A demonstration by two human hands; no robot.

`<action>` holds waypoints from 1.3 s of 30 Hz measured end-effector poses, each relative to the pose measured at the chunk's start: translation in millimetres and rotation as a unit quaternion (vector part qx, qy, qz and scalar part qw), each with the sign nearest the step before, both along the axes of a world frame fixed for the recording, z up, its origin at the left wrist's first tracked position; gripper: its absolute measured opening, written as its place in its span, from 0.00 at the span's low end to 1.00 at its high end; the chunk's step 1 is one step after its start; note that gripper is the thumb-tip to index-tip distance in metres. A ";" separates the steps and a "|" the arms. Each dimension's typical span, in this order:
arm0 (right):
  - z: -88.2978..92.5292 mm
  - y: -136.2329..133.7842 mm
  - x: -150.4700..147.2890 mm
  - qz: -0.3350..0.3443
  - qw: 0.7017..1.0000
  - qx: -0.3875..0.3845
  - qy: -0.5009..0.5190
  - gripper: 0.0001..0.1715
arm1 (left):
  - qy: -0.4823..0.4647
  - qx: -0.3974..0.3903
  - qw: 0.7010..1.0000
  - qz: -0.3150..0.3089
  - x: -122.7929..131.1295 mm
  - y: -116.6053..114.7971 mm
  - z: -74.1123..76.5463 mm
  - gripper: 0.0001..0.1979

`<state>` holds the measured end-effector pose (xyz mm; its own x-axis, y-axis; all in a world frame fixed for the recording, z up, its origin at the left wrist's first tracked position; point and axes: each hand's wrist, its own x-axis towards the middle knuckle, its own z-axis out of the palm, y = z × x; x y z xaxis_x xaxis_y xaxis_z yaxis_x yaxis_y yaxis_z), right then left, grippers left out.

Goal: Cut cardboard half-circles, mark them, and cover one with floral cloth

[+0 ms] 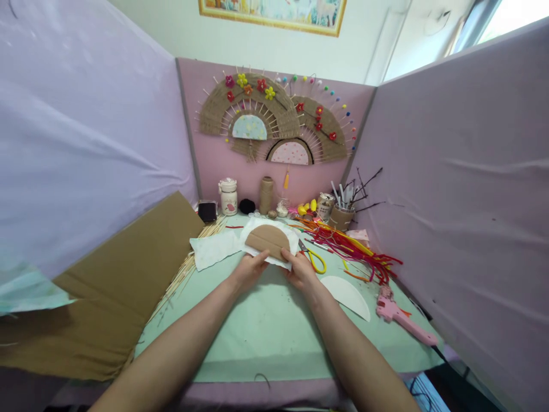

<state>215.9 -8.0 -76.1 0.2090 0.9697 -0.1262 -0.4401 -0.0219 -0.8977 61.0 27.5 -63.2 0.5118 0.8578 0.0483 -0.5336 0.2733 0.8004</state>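
Both hands hold a brown cardboard half-circle that lies on a slightly larger piece of white fabric. My left hand pinches the lower left edge, thumb on top. At the lower right, my right hand grips the same edge with its thumb on the cardboard and its fingers hidden beneath. Scissors with yellow handles lie just right of my right hand. A white half-circle rests nearer me on the right. Left of the held pieces, a strip of pale fabric lies on the table.
A pink glue gun lies at the right edge, near red and orange pipe cleaners. Large brown cardboard leans at left. Along the back stand a white jar, a twine spool and a stick holder. Decorated fans hang behind.
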 end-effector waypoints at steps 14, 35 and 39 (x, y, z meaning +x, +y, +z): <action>-4.9 2.3 -10.4 0.003 1.000 -0.014 -0.003 0.18 | -0.053 -0.140 0.977 0.149 -6.5 18.6 -5.0 0.16; 4.6 -3.3 -4.5 -0.039 0.999 0.025 0.027 0.24 | 0.019 -0.117 0.991 0.063 -17.1 10.2 11.8 0.09; 17.4 -11.1 -0.3 0.054 0.997 0.006 0.049 0.23 | 0.014 -0.123 0.992 0.036 -23.5 11.6 17.9 0.09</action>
<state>215.6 -19.1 -58.7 0.0912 0.9875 -0.1289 -0.5212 -0.0630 -0.8511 37.5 39.1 -45.3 0.4475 0.8760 -0.1800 -0.5364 0.4240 0.7297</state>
